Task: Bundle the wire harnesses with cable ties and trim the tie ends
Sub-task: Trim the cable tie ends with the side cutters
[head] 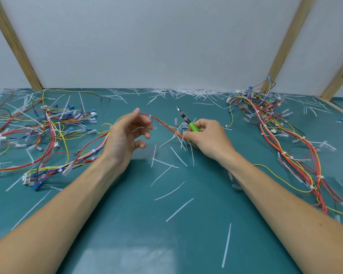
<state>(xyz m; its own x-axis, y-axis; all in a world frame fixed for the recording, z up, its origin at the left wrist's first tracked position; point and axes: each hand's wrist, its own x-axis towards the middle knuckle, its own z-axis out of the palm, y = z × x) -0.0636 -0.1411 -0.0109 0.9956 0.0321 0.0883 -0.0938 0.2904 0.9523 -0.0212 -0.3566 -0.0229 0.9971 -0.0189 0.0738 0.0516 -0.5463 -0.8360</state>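
The step in hand looks like the move between ties: one stretch of wire bundle (162, 123) is lifted off the green desk (127, 224) and strung between the two hands. The left hand (125, 135) carries the wires over its raised thumb and fingertips, fingers loosely spread rather than clamped. The right hand (204, 137) pinches the bundle at its lower end and also grips the green-handled cutters (187, 120), whose tip points up and away from the wires. A small white tie (150, 116) already sits on the wires near the left fingertips. Cut tie ends (179, 209) litter the desk, with wire piles to the left (48, 131) and right (285, 135). Next, I judge, the cutters must swing down to any untrimmed tail, blades close against the tie head and clear of the insulation
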